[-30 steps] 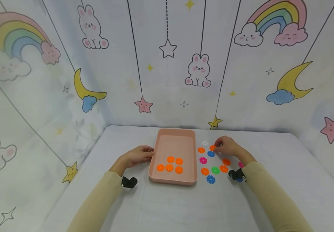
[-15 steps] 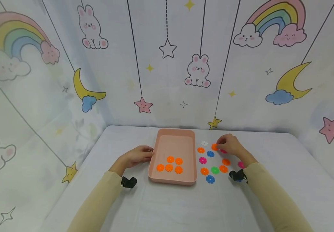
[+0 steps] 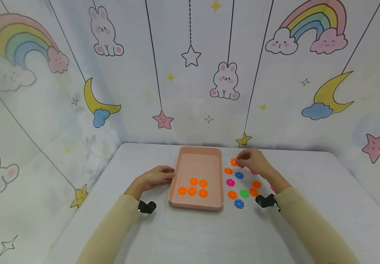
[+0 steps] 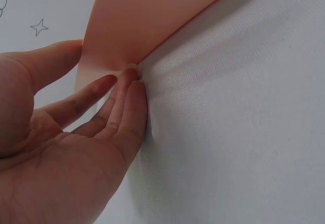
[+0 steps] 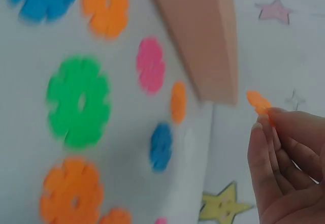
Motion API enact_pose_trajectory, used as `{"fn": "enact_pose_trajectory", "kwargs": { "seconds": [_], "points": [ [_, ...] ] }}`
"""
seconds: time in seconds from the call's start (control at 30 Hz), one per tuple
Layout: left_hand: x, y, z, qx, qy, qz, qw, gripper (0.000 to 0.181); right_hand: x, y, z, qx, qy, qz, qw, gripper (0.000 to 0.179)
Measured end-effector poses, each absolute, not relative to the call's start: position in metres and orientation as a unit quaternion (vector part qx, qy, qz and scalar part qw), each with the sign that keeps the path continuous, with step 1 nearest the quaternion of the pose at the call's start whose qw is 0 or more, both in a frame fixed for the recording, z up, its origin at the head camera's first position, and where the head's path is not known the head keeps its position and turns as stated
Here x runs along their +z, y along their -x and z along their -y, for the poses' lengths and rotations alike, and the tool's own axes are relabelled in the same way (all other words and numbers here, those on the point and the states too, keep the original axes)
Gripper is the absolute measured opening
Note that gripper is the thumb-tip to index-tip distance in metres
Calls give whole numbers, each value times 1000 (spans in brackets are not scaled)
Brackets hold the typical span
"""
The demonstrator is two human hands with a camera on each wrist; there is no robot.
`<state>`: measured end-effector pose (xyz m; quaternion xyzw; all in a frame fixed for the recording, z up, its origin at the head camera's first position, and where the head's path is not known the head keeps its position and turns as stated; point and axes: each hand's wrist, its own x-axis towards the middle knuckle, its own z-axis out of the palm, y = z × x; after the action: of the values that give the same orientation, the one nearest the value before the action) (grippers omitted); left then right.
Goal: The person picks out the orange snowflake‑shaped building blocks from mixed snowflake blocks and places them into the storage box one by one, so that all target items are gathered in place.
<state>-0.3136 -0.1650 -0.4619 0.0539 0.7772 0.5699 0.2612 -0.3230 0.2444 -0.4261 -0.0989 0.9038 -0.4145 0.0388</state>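
Observation:
My right hand (image 3: 253, 161) pinches an orange snowflake disc (image 3: 233, 162) between thumb and fingertips, raised over the table's far side to the right of the tray. In the right wrist view that notched disc (image 5: 258, 102) stands out from the fingertips. My left hand (image 3: 156, 176) rests against the left wall of the pink tray (image 3: 199, 156). Seen from the left wrist, its fingers are fairly straight, with the fingertips (image 4: 136, 88) at the tray's lower edge and the thumb on its wall (image 4: 147, 16). Several orange discs (image 3: 192, 191) lie in the tray's near half.
Loose discs lie right of the tray: a green one (image 3: 244, 193), a pink one (image 3: 230, 182), blue ones (image 3: 239, 204) and orange ones (image 3: 232, 195). A patterned cloth wall (image 3: 190, 95) rises behind the white table (image 3: 183, 234).
My right hand has picked up an orange disc from among the loose ones, lifted it and carried it left towards the tray. The left hand and tray have stayed put.

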Motion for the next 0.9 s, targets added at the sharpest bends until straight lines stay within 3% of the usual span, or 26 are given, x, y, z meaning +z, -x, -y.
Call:
{"fn": "enact_pose_trajectory", "kwargs": {
  "seconds": [0.57, 0.9],
  "points": [
    [-463, 315, 166, 571, -54, -776, 264, 42, -389, 312, -139, -469, 177, -859, 105, 10],
    [-463, 316, 167, 562, -56, -781, 266, 42, -407, 338, -93, -432, 185, -860, 199, 5]
  ]
}}
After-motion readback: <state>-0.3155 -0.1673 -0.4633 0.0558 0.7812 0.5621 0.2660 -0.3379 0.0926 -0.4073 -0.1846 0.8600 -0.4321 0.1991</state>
